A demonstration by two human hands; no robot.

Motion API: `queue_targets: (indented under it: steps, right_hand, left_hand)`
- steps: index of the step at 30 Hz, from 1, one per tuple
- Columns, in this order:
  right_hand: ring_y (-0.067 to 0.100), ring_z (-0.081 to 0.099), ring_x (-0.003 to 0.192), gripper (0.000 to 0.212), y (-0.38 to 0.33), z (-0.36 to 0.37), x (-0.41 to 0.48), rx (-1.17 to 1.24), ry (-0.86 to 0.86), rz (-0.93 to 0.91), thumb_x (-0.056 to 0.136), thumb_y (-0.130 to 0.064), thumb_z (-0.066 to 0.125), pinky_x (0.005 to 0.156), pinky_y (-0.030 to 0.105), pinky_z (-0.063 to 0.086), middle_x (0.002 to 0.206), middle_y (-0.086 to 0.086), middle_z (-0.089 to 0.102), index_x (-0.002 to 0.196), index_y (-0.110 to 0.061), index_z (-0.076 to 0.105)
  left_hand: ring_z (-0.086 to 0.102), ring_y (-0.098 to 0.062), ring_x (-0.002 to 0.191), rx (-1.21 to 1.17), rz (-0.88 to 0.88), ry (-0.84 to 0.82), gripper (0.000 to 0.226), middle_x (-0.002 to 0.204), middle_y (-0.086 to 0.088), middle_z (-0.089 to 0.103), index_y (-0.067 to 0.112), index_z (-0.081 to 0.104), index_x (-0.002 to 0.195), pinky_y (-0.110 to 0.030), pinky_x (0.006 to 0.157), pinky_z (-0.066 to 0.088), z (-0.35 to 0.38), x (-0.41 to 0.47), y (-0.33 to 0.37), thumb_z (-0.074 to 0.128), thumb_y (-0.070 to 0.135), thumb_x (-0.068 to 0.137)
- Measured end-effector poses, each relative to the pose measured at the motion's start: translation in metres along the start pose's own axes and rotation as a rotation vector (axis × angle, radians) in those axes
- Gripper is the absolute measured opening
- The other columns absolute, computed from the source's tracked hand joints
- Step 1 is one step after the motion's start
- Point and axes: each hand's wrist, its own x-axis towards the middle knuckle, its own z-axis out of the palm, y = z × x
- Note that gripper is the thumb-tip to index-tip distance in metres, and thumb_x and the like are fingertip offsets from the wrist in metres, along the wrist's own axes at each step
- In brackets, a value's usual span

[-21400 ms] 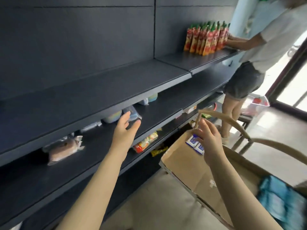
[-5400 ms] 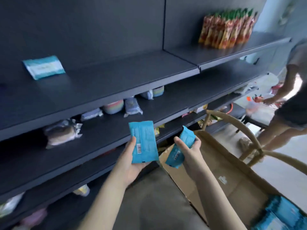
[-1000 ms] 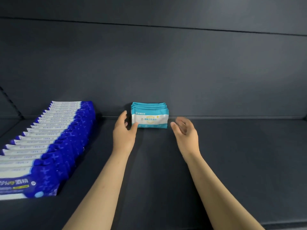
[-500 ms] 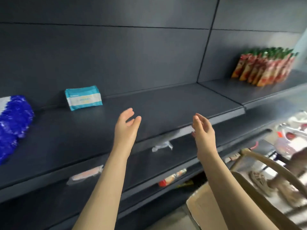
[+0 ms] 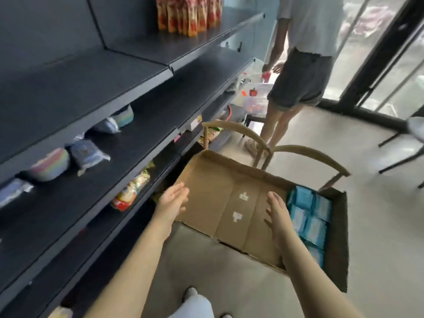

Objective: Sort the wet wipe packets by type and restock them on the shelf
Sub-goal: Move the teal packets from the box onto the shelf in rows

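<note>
Fingers (image 5: 181, 191) of both hands lie straight and apart, holding nothing: left hand (image 5: 171, 204) and right hand (image 5: 278, 216) have swung down from the dark metal shelf (image 5: 91, 76) to the one open brown cardboard box (image 5: 218, 191) (so another load seems due). Light-blue wet wipe packets (image 5: 307, 216) fill its right end, roughly six showing, too blurred to count exactly.

A single head-worn view looks steeply down, close over the cardboard box (image 5: 231, 207) beside the shelves (image 5: 128, 92).

Teal wipe packets (image 5: 308, 216), brown box (image 5: 206, 187)
</note>
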Motion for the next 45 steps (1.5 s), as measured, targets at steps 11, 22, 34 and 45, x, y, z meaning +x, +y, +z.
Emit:
queue_targets:
  steps: [11, 22, 34, 45]
  right_hand:
    - [0.027, 0.044, 0.132, 0.053, 0.110, -0.107, 0.018, 0.135, 0.301, 0.376, 0.100, -0.049, 0.048, 0.104, 0.046, 0.038, 0.143, 0.002, 0.046, 0.144, -0.020, 0.043]
    - [0.026, 0.049, 0.129, 0.047, 0.153, -0.198, 0.109, 0.212, 0.454, 0.628, 0.103, -0.043, 0.046, 0.107, 0.047, 0.042, 0.142, 0.006, 0.051, 0.142, -0.016, 0.045]
    - [0.026, 0.046, 0.134, 0.059, 0.182, -0.274, 0.305, -0.066, 0.312, 0.580, 0.101, -0.047, 0.046, 0.114, 0.043, 0.036, 0.148, 0.008, 0.047, 0.148, -0.013, 0.041]
    - [0.030, 0.062, 0.102, 0.040, 0.214, -0.275, 0.338, -0.215, 0.350, 0.589, 0.092, -0.032, 0.068, 0.093, 0.044, 0.051, 0.108, 0.013, 0.061, 0.121, -0.008, 0.054]
  left_hand:
    - [0.059, -0.020, 0.114, 0.194, -0.363, -0.207, 0.031, 0.126, 0.001, 0.062, 0.023, 0.057, 0.126, -0.036, 0.095, 0.048, 0.085, 0.048, -0.087, 0.059, 0.033, 0.097]
    - [0.060, -0.022, 0.111, 0.332, -0.688, -0.231, 0.015, 0.120, 0.000, 0.065, 0.024, 0.059, 0.112, -0.039, 0.098, 0.047, 0.200, 0.095, -0.145, 0.058, 0.032, 0.098]
    - [0.052, -0.019, 0.120, 0.485, -0.696, -0.270, 0.053, 0.141, -0.003, 0.052, 0.019, 0.041, 0.144, -0.036, 0.104, 0.044, 0.447, 0.207, -0.207, 0.057, 0.037, 0.097]
    - [0.054, -0.024, 0.119, 0.679, -0.636, -0.199, 0.049, 0.137, -0.009, 0.053, 0.008, 0.048, 0.137, -0.028, 0.088, 0.042, 0.504, 0.226, -0.238, 0.065, 0.023, 0.094]
